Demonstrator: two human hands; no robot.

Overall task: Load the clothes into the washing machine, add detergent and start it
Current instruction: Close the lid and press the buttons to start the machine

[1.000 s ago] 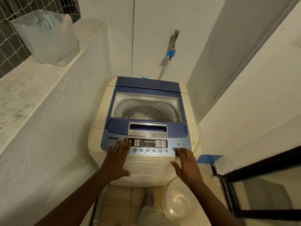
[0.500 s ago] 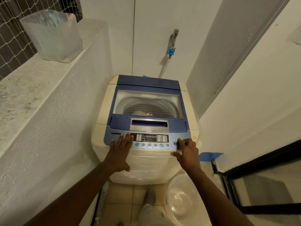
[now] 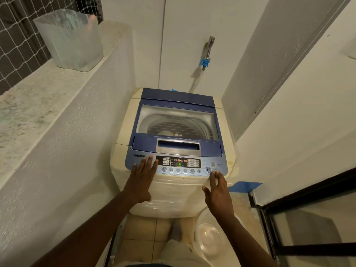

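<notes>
A cream top-loading washing machine (image 3: 123, 135) with a blue lid stands in a narrow corner. Its lid (image 3: 178, 122) is down, and something pale shows dimly in the drum through the window. On the control panel (image 3: 177, 164) the display is lit with a green character. My left hand (image 3: 141, 180) lies flat with its fingers spread, fingertips on the panel's left end. My right hand (image 3: 218, 188) is open just below the panel's right end, its fingertips a little under the start button (image 3: 208, 169).
A frosted plastic container (image 3: 70, 38) stands on the marble ledge at the left. A tap with a blue fitting (image 3: 205, 61) is on the back wall. A clear round basin (image 3: 210, 239) sits on the floor at the right, beside a dark-framed glass door (image 3: 300, 218).
My right hand has drawn back from the buttons at the panel's right end. The display now shows a green character. The view has shifted back slightly.
</notes>
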